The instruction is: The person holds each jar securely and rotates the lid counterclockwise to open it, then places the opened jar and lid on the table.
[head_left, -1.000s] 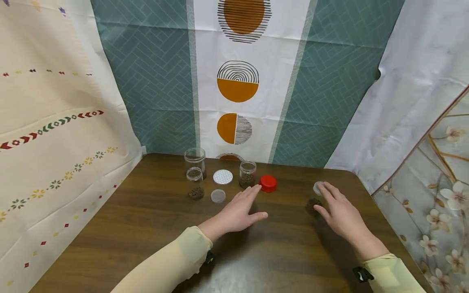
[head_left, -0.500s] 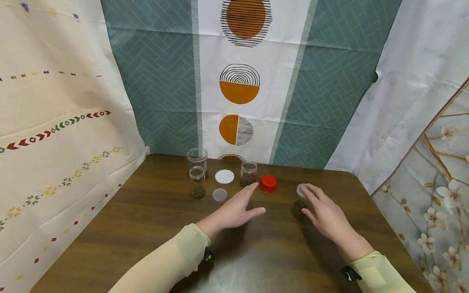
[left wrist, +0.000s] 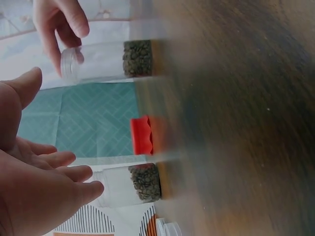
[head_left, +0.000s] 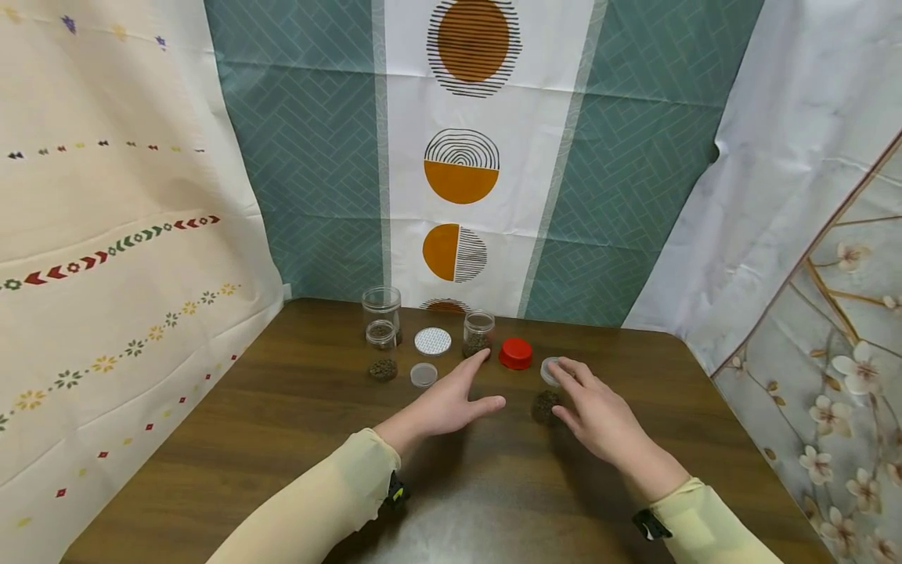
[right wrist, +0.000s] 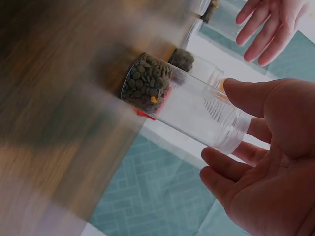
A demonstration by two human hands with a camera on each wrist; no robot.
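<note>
My right hand (head_left: 599, 411) grips a tall clear jar (right wrist: 189, 108) near its rim, thumb on one side and fingers on the other. Dark brown pellets fill the bottom of this jar, which stands upright, its base right at the tabletop in the left wrist view. With fingers straight and thumb spread, my left hand (head_left: 444, 403) hovers over the table, holding nothing. Beyond its fingertips is a shorter clear jar (head_left: 479, 325) of pellets. A red scalloped lid (head_left: 516, 354) lies between that jar and the gripped one.
Toward the back left, a wide clear jar (head_left: 381, 299) stands behind a slim jar (head_left: 383, 368) with pellets at its bottom. Beside them lie a white patterned disc lid (head_left: 433, 341) and a small translucent lid (head_left: 423, 375). Fabric curtains (head_left: 303, 180) border the brown table (head_left: 296, 439).
My right hand has carried the tall jar leftward across the table, closer to the red lid. The left hand has stayed nearly in place, and the head view has shifted slightly.
</note>
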